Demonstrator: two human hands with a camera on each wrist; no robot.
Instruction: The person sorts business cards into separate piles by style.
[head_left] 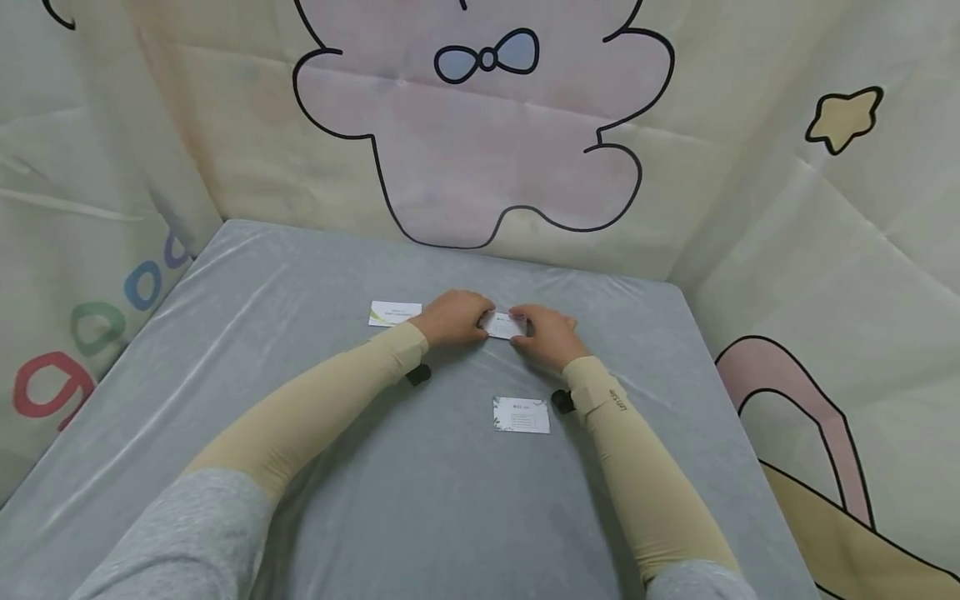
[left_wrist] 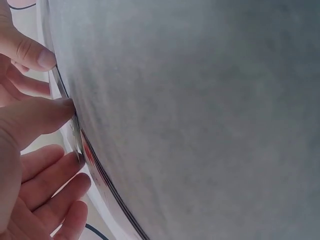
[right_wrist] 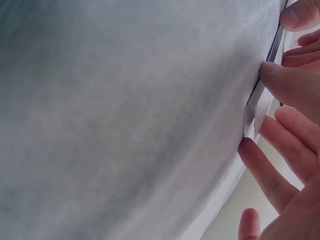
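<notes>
My left hand point(head_left: 454, 318) and right hand point(head_left: 550, 333) meet at a small white printed card point(head_left: 506, 325) near the back of the table. With thumb and fingertips, the left hand grips the card's left end. The right hand pinches its right end the same way. Seen edge-on in the left wrist view, the card point(left_wrist: 77, 131) lies low at the cloth, the left thumb on its near edge. The right wrist view shows the card's edge point(right_wrist: 256, 96) between the right thumb and a fingertip. Print on it is too small to read.
Left of the left hand lies a white card with a yellow-green stripe point(head_left: 390, 314), partly covered by the hand. A leaf-bordered white card point(head_left: 521, 415) lies nearer me. Grey cloth covers the table point(head_left: 420, 500); printed curtains point(head_left: 510, 167) stand behind and at both sides.
</notes>
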